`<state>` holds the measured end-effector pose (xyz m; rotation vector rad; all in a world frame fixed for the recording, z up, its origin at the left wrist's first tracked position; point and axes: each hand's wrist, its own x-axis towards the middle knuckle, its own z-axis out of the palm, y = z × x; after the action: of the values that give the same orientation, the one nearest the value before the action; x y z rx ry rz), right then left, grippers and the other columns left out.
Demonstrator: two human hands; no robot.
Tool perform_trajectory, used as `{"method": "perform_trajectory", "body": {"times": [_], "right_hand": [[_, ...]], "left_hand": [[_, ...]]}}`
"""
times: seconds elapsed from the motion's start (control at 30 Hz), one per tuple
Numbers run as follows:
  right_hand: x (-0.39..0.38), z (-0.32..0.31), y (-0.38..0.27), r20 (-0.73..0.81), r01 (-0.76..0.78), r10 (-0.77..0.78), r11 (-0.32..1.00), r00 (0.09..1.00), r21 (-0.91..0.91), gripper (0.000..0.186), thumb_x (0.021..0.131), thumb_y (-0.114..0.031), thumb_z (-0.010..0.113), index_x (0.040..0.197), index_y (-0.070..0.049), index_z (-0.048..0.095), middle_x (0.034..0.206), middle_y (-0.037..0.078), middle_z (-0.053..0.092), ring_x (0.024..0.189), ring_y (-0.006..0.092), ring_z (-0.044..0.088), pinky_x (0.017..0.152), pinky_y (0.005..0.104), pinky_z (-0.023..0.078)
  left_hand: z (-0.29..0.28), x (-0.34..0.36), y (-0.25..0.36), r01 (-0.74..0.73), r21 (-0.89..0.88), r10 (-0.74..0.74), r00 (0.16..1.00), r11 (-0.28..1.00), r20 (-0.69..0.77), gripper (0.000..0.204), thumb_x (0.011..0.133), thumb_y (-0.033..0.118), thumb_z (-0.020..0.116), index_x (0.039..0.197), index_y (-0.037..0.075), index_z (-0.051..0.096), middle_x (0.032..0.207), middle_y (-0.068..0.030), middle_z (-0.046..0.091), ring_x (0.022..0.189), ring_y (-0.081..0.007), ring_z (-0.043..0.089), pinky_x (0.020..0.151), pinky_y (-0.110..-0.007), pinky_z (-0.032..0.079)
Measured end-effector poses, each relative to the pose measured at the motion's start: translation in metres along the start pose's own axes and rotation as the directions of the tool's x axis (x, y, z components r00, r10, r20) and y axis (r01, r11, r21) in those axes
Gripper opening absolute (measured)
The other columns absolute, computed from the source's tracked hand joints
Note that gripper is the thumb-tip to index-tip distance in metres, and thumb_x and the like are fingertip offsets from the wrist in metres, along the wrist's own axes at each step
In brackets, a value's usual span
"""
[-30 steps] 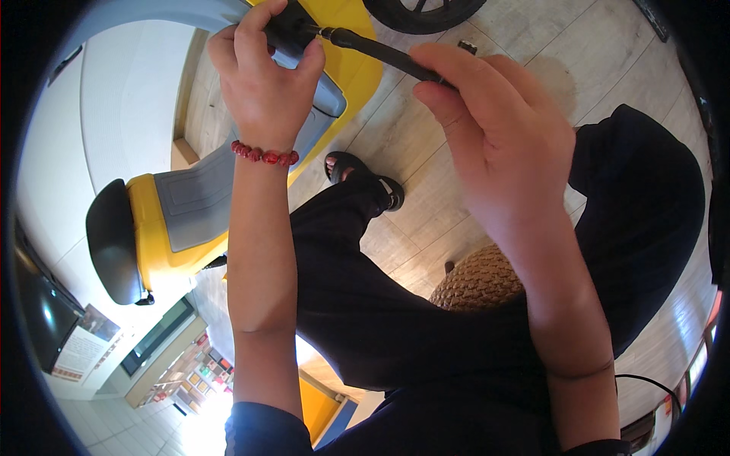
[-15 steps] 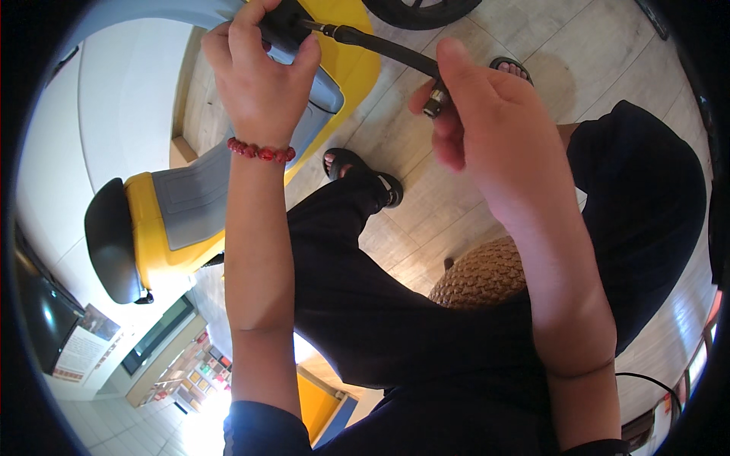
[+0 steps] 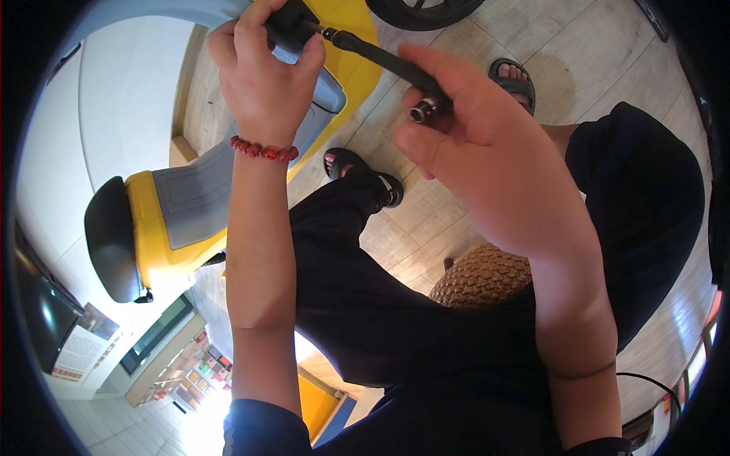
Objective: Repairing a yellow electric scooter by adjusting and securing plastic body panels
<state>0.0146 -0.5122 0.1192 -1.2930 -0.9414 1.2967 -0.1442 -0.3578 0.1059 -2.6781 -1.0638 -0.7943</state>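
Observation:
At the top, my left hand (image 3: 266,72), with a red bead bracelet at the wrist, is closed round a black blocky part (image 3: 293,23) on the yellow and grey scooter (image 3: 179,201). A long black-handled driver tool (image 3: 378,55) runs from this part down to the right. Its thin metal tip meets the black part; the exact contact is too small to tell. My right hand (image 3: 471,114) grips the handle's near end, fingers curled round it. A silver socket-like end (image 3: 422,111) sticks out between thumb and fingers.
Below my hands are my legs in dark trousers (image 3: 342,251) and my sandalled feet (image 3: 513,80). I sit on a woven brown stool (image 3: 483,277). A black wheel (image 3: 422,11) stands at the top edge. A black backrest (image 3: 114,239) sits at the scooter's seat end, lower left.
My right hand has rolled over and shifted a little left, turning the tool handle so its socket-like end now points lower left. My left hand stays on the black part, nearly still.

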Motion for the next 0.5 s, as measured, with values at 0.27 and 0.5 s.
{"method": "perform_trajectory", "body": {"times": [0.27,0.5], "right_hand": [[0.010,0.003,0.005,-0.184,0.216,-0.415,0.744,0.891,-0.632,0.037,0.089,-0.013,0.058,0.124,-0.001,0.052,0.084,0.011,0.059,0.067,0.0173,0.057,0.062,0.0261,0.043],[0.012,0.006,-0.004,-0.168,0.196,-0.297,0.873,0.940,-0.446,0.033,0.089,-0.012,0.057,0.121,-0.001,0.054,0.073,0.011,0.062,0.062,0.0188,0.061,0.056,0.0263,0.045]], "left_hand": [[0.001,0.005,0.007,-0.072,-0.033,0.069,0.994,0.997,-0.084,0.055,0.062,-0.003,0.072,0.112,0.005,0.050,0.095,-0.0108,0.045,0.073,-0.0191,0.050,0.064,-0.029,0.046],[-0.001,0.003,0.002,-0.045,-0.041,0.042,0.996,0.998,-0.075,0.055,0.062,-0.005,0.071,0.111,0.004,0.050,0.094,-0.0109,0.045,0.073,-0.0190,0.050,0.064,-0.029,0.046]]}}
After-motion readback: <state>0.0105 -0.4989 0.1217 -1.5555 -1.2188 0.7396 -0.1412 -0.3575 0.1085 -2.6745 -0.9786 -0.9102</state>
